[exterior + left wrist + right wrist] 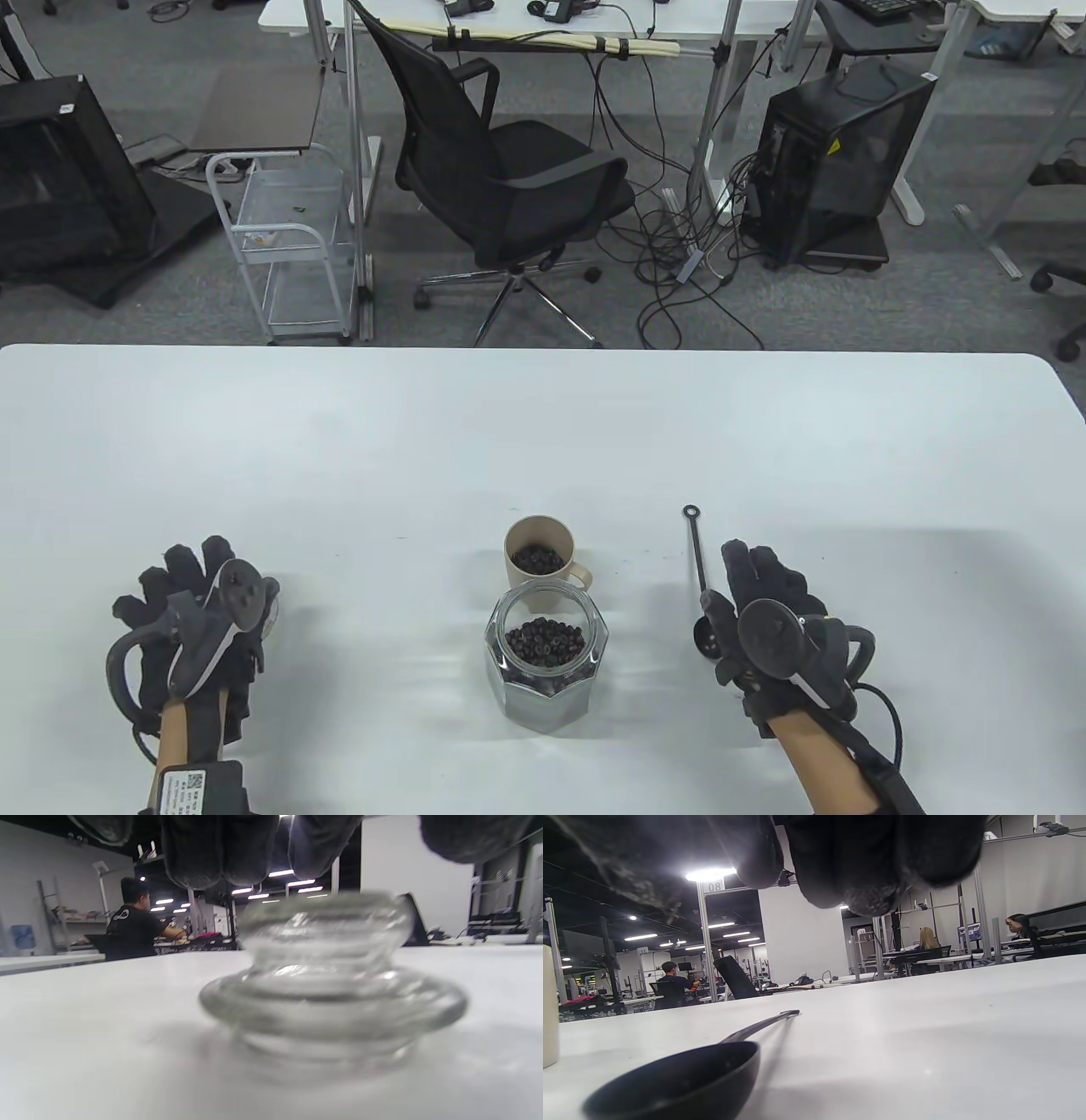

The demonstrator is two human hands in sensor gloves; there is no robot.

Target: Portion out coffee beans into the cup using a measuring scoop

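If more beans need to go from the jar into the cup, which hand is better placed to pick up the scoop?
The right hand. The scoop lies on the table directly beside it, right of the open jar. The left hand hovers over the glass lid, far from the scoop.

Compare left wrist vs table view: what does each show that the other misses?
Only the left wrist view: the glass lid seen whole, resting on the table, gloved fingertips above it and not clearly touching; a person seated in the background.

Only the table view: the open jar of coffee beans, the cup with beans behind it, the scoop lying by the right hand, the office chair.

Both: the white table and the left hand; in the table view that hand mostly hides the lid.
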